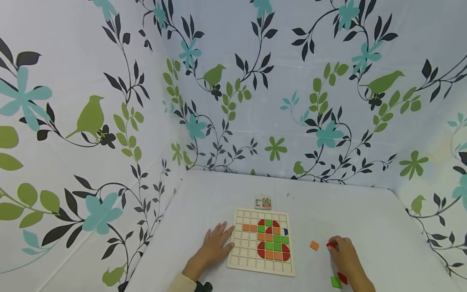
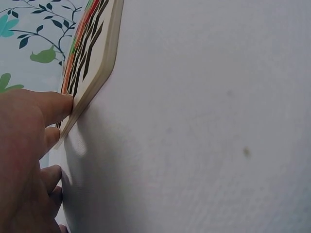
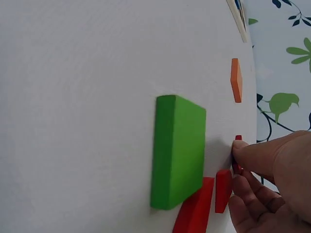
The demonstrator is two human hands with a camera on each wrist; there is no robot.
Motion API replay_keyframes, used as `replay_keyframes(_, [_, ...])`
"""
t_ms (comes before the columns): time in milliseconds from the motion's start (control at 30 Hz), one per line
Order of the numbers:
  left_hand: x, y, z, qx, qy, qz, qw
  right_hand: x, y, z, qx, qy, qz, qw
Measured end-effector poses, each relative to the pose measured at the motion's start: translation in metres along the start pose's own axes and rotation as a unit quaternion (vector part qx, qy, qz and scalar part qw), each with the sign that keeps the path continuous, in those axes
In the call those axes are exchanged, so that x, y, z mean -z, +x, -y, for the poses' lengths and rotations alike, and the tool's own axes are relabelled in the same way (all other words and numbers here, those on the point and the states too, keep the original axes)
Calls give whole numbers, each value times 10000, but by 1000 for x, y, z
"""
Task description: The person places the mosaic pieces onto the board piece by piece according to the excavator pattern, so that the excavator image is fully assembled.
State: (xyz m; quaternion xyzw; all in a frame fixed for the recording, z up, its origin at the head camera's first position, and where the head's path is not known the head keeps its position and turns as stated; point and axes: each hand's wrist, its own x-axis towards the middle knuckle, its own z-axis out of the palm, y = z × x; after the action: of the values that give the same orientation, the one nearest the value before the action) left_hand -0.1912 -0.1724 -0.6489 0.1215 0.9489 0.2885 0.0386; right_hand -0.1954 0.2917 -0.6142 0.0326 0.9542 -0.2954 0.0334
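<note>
My left hand (image 1: 215, 247) lies at the left edge of a wooden grid board (image 1: 242, 259), fingers spread, thumb and a fingertip touching its rim. Square orange and green tiles and rounded red tiles fill part of the board's right half, with a small blue tile (image 1: 285, 232) near its right edge. To the right of the board, my right hand (image 1: 344, 255) pinches a small red tile (image 1: 330, 245) between thumb and fingers, close over the table. In the right wrist view, another red tile (image 3: 223, 191) stands just beside those fingers.
A loose orange tile (image 1: 314, 245) lies between the board and my right hand. Nearer me are a green square tile (image 1: 336, 282) and a red tile (image 1: 342, 278). Behind the board sits a small pattern card (image 1: 263, 202). A patterned curtain (image 1: 233, 101) encloses the white table (image 1: 204, 190).
</note>
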Motion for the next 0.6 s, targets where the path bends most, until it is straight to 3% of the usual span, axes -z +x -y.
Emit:
replay_keyframes(167, [10, -5, -9, -24, -122, 127, 9998, 7, 5, 5, 82, -88, 204, 9997])
replay_keyframes(333, [20, -7, -18, 3, -50, 253, 9997, 13, 14, 6, 421, -221, 343, 9983])
replay_keyframes(600, [22, -9, -19, 36, 14, 305, 9995, 0, 38, 7, 830, -78, -7, 9965])
